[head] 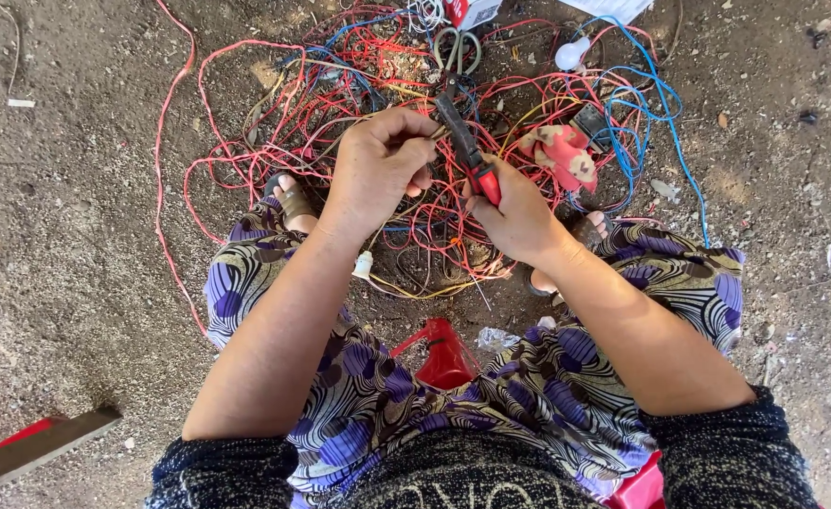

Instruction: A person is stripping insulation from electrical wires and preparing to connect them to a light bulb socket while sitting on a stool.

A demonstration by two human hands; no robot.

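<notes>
The right hand [519, 219] has its grip pressed around the red handles of one pair of dark-jawed metal pliers [467, 151], whose tip points to about 11 o'clock. The left hand [378, 165] meets that tip, its fingertips pinched on what looks like a thin wire end, though the strand itself is too fine to make out surely. Both hands hover over a loose tangle of red, blue and yellow insulated wires [340, 85] spread on the bare dirt floor [76, 264]. At 12 o'clock in the tangle lies one pair of grey-handled scissors [457, 49]; at 1 o'clock one white round light bulb [572, 54]; at 3 o'clock of the pliers one crumpled pink patterned cloth [562, 151]. Two sandalled feet flank the heap, and one red plastic stool [446, 356] shows between the knees at 6 o'clock.
</notes>
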